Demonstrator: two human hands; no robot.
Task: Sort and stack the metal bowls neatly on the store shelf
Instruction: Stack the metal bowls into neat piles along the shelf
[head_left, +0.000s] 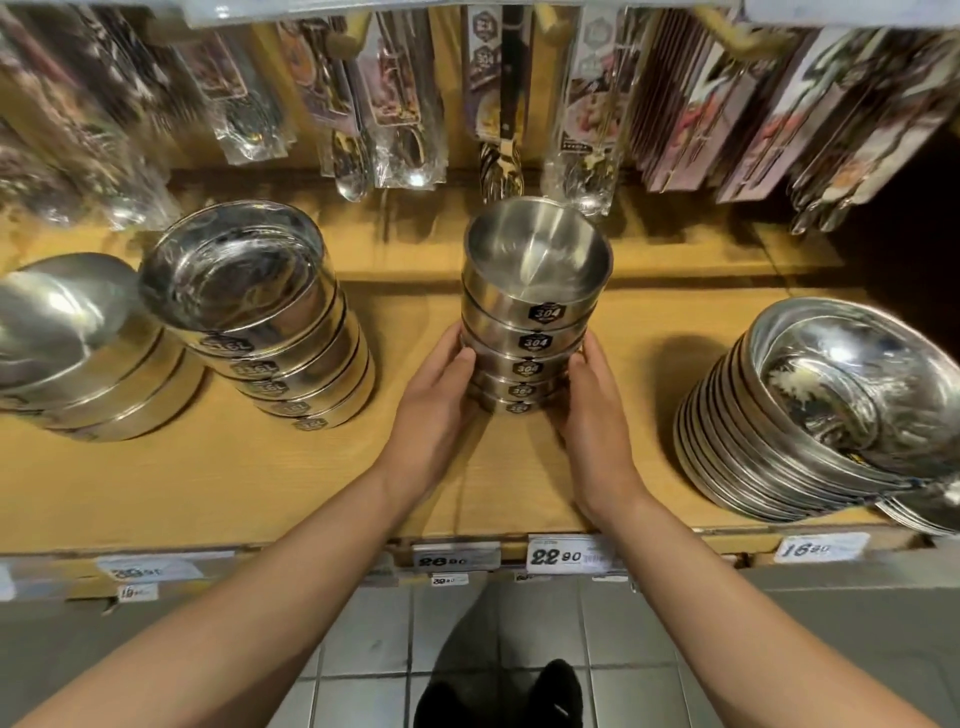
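In the middle of the wooden shelf (260, 483), pretty much dead centre in front of the person, stands the stack of small metal bowls (530, 332), about five of them nested, each with a black "304" sticker facing out. The left hand (436, 395) and right hand (592, 405) are clamped on opposite sides of the lower bowls, fingers curled around the sides, so both are grasping the stack and not just resting near it. The thing that matters here is that the stack sits directly between the two palms, and its long axis runs straight up, leaning maybe a touch away toward the back. Neither hand looks nearer than the other, it's a symmetric squeeze low down. I can't tell whether the bottom bowl is touching the shelf or lifted slightly. My guess is the next move is a nudge or slide to square it up, and since the grip is low, the top bowls could wobble if it's shoved too fast. To the left is a leaning stack of wider bowls (265, 332), well apart, and to the right a tilted pile of shallow bowls (810, 415), also well apart, so there's room either side. Packaged utensils (498, 78) hang behind.
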